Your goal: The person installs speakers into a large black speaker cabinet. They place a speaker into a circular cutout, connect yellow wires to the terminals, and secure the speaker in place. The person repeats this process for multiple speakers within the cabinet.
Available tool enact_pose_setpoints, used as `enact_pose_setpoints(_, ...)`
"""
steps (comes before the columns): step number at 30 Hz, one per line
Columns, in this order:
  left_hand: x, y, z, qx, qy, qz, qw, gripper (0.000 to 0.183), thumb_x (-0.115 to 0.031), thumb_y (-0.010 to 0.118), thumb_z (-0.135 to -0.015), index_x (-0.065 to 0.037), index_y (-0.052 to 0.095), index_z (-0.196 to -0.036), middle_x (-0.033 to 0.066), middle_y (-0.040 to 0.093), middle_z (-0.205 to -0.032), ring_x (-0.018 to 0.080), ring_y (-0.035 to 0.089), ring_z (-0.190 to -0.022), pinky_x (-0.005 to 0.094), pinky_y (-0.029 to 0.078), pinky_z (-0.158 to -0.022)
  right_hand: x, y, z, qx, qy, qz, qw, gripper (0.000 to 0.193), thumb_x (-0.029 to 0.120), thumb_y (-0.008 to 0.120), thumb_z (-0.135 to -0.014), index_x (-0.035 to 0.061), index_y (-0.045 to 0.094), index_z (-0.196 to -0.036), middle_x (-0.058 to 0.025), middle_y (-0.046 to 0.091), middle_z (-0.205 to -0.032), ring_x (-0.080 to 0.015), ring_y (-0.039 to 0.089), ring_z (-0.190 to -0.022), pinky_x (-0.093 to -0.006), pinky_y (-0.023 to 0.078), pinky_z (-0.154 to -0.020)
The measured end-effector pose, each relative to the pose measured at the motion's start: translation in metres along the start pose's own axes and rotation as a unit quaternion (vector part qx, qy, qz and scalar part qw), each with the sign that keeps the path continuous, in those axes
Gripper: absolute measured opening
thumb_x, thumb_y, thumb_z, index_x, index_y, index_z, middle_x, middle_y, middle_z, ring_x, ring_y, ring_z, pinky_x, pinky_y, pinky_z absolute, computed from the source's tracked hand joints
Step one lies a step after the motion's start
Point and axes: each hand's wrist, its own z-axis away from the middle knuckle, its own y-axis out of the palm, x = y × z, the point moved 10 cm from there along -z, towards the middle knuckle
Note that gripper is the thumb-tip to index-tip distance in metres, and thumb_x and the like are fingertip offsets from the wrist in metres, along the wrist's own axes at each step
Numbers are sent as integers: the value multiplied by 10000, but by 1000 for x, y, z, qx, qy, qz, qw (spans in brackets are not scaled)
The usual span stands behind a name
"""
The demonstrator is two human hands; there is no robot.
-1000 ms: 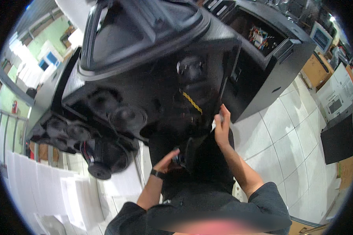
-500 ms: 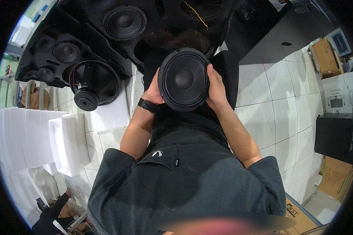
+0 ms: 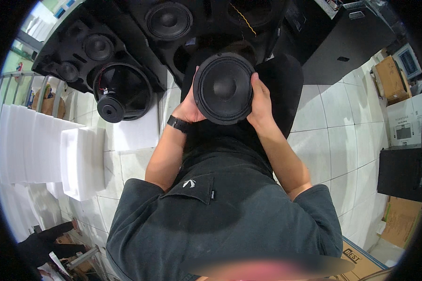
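Between both palms I hold a round black speaker driver, cone side up, above my lap. My left hand grips its left rim, with the fingers partly hidden behind it; a dark watch is on that wrist. Around the right rim is my right hand, its thumb along the edge. Just beyond the driver lies a large black speaker cabinet with an open round hole partly covered by the driver. One driver is fitted in the cabinet, and yellow wire comes out of another opening.
At left, a large loose woofer rests magnet-up on white foam, beside another cabinet panel with two fitted drivers. White foam blocks are stacked further left. A black cabinet stands at far right, with cardboard boxes along the right side.
The driver has risen slightly and shifted a little right in my hands. The view has turned, so the cabinets and woofer appear further right. My grip stays on both rims.
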Motion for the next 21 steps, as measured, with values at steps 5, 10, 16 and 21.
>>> enact_pose_setpoints(5,-31,-31,28,-253,-49,-327,909,947,-822,321,-924,-78,477,-1489,137,595,-1409,267,636,-1211,454,563,-987,21,9,-3,59,-86,35,994,373,317,544,-1076,-23,697,-1085,-48,714,-1019,-109,632,-895,-277,511,-804)
enact_pose_setpoints(10,-17,15,25,-140,31,-129,981,1070,-904,288,-863,-94,337,-1561,199,457,-1526,413,516,-1339,627,482,-1035,57,15,-12,70,-198,206,956,323,251,569,-1065,-38,712,-1047,-29,716,-969,-78,617,-855,-252,494,-771)
enact_pose_setpoints(16,-11,37,13,-145,131,-75,978,1047,-890,298,-871,-106,319,-1565,220,407,-1552,468,452,-1379,710,416,-1059,86,59,6,153,-342,377,847,258,129,566,-1019,-45,694,-1160,-176,717,-1203,-292,640,-1201,-367,486,-1016)
enact_pose_setpoints(21,-22,41,12,-147,134,-99,975,1030,-865,314,-885,-80,329,-1551,226,433,-1525,449,479,-1364,673,487,-1011,102,76,50,248,-486,355,759,447,412,631,-980,60,704,-1244,-188,687,-1285,-465,490,-1371,-527,424,-1108)
